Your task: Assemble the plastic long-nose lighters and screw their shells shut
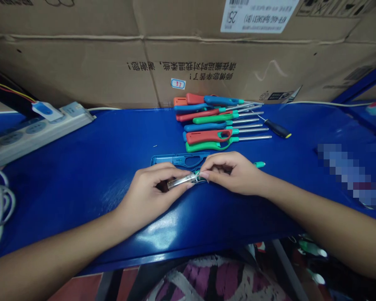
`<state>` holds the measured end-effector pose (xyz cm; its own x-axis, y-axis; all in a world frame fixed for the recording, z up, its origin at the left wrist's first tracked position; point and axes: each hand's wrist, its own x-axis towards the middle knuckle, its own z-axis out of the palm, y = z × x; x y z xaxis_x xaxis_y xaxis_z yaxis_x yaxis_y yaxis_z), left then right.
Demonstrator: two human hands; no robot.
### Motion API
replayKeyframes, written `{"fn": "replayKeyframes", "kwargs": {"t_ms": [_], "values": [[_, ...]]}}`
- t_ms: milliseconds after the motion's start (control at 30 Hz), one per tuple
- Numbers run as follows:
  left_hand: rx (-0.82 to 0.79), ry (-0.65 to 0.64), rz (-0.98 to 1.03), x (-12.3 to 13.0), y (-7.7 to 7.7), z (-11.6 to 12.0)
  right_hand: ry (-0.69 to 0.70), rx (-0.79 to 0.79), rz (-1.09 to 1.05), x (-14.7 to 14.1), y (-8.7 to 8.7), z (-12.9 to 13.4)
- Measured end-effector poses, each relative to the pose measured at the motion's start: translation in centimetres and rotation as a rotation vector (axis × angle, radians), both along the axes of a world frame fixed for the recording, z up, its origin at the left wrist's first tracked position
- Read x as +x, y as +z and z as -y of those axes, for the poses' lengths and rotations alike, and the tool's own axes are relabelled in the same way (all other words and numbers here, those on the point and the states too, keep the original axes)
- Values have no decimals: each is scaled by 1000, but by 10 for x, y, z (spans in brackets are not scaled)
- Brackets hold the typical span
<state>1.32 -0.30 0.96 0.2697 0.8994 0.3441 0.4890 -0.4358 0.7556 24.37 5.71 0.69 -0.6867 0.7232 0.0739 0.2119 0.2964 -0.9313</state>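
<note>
Between thumb and fingers, my left hand (158, 186) holds a clear cylindrical piece (180, 181) with a green end, tilted slightly up to the right. My right hand (228, 172) pinches at that green end, its fingertips close to those of my left hand. Exactly what the right fingertips grip is too small to tell. Just behind the hands lies an open blue lighter casing half (166, 159), partly hidden by them. A green tip (259, 164) sticks out past my right hand.
Several red, blue and green long lighters (208, 136) lie stacked behind the hands, beside a dark screwdriver (278, 128). A power strip (40, 129) and coiled white cable (0, 209) are at left. A cardboard box (113, 83) stands along the back of the blue table (65, 184).
</note>
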Motion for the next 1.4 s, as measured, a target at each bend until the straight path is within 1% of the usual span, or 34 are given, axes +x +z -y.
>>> {"fn": "replayKeyframes", "kwargs": {"t_ms": [167, 367, 467, 667, 800, 900, 1000, 1067, 1267, 1400], "values": [[10, -5, 14, 2, 1, -1, 16, 41, -53, -4, 0, 3], [56, 13, -44, 0, 4, 0, -17, -58, -102, -5, 0, 3], [63, 9, -59, -1, 3, 1, -33, -80, -109, -5, 0, 3], [64, -5, -68, -2, 0, 2, -41, -16, -70, -7, 0, 5], [108, -55, -147, -8, 4, -3, -35, -1, -51, -4, 0, 2], [133, -82, -219, -13, 8, -5, -63, -59, -45, 1, 0, -3], [96, -65, -247, -15, 12, -5, -86, -148, -53, 5, 2, -6], [57, -69, -269, -15, 13, -4, -89, -170, -57, 6, 4, -7], [22, -112, -358, -14, 10, -3, -112, -161, -34, 4, 6, -6], [67, -118, -441, -16, 8, -4, -104, -169, -37, 5, 5, -6]]}}
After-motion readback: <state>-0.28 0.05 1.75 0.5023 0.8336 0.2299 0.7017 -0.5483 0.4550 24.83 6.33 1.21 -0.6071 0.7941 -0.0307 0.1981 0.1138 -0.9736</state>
